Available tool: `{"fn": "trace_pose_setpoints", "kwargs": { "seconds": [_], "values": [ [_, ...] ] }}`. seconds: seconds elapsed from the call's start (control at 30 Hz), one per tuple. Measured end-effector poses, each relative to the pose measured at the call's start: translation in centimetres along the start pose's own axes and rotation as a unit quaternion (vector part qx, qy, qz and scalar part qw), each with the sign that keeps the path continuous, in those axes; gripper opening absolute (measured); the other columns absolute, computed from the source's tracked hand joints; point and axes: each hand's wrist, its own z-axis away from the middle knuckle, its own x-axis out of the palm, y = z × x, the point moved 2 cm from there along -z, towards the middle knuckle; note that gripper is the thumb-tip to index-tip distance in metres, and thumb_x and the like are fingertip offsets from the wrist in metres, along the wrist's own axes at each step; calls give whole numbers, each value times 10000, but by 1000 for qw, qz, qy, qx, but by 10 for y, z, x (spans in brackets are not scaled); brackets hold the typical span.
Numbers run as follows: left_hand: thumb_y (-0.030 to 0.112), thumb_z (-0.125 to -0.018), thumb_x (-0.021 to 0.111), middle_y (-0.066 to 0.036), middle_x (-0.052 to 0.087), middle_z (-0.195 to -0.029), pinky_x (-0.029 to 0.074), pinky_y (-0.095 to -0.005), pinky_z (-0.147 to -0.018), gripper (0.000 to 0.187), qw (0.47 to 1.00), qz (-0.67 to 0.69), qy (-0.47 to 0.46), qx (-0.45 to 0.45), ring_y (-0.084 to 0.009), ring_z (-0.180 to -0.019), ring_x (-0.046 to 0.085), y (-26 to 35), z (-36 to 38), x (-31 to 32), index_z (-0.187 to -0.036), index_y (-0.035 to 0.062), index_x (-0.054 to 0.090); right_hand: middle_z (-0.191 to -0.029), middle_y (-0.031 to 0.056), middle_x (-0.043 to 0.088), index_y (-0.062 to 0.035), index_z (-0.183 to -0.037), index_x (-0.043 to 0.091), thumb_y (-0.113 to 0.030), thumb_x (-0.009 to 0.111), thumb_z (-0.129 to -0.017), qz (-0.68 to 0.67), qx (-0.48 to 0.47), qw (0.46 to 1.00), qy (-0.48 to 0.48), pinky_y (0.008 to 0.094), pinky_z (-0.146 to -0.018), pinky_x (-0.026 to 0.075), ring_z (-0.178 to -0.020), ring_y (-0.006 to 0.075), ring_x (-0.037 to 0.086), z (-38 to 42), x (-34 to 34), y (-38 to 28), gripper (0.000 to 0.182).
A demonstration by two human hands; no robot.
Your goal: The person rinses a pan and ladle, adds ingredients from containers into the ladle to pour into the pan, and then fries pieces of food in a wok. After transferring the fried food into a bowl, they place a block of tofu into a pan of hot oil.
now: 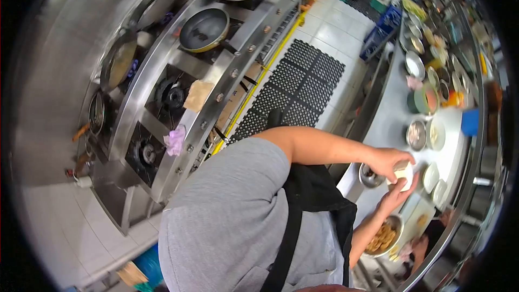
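Observation:
My left hand (386,163) reaches across from above and grips a small white bowl (406,179) by its near side. From below, my right hand (396,197) is closed around the bowl's underside. Something pale shows at its top, too small to name. Just beside my left hand is a steel bowl (368,183) with dark contents. Below my right forearm stands a larger steel bowl (399,223) of golden-brown pieces. Two white bowls (430,178) lie farther across the counter.
The counter (390,113) carries several bowls, including a green one (415,101). Another person's hand (419,247) is at lower right. Behind me runs a stove (216,97) with pans (204,30) and a lit burner. A black rubber mat (303,84) covers the floor tiles.

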Motion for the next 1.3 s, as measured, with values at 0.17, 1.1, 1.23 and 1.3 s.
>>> {"fn": "trace_pose_setpoints", "kwargs": {
  "seconds": [0.17, 1.1, 1.23, 1.3],
  "values": [
    [93, -724, 895, -213, 661, -1317, 577, -413, -969, 930, 991, -30, 17, -128, -353, -1205, 664, -75, 33, 4, -1544, 37, 462, -1491, 187, 542, 12, -1592, 384, -319, 630, -1098, -50, 183, 967, -171, 394, -1092, 483, -1306, 253, 584, 18, 0, 43, 643],
    [457, -997, 707, -195, 731, -1187, 556, -403, -939, 586, 720, -53, 568, -396, -303, -1093, 704, 30, 839, -62, -1377, 15, 641, -1023, 113, 747, 78, -1294, 639, -41, 736, -920, 192, -51, 688, -698, 305, -745, 559, -861, 155, 686, 264, 476, -103, 405],
    [510, -934, 720, -276, 685, -1324, 520, -470, -1060, 684, 558, -28, 595, -578, -421, -1254, 653, -5, 930, 61, -1361, -19, 649, -981, 140, 760, 90, -1269, 670, -70, 777, -873, 255, -208, 624, -708, 316, -761, 567, -841, 171, 698, 283, 532, -150, 440],
    [500, -936, 708, -288, 667, -1360, 496, -469, -1103, 677, 499, 10, 595, -629, -436, -1300, 622, -18, 953, 106, -1360, -25, 653, -960, 143, 762, 60, -1270, 694, -118, 806, -836, 218, -230, 618, -720, 322, -759, 570, -822, 180, 700, 298, 566, -176, 483]
  ]
}}
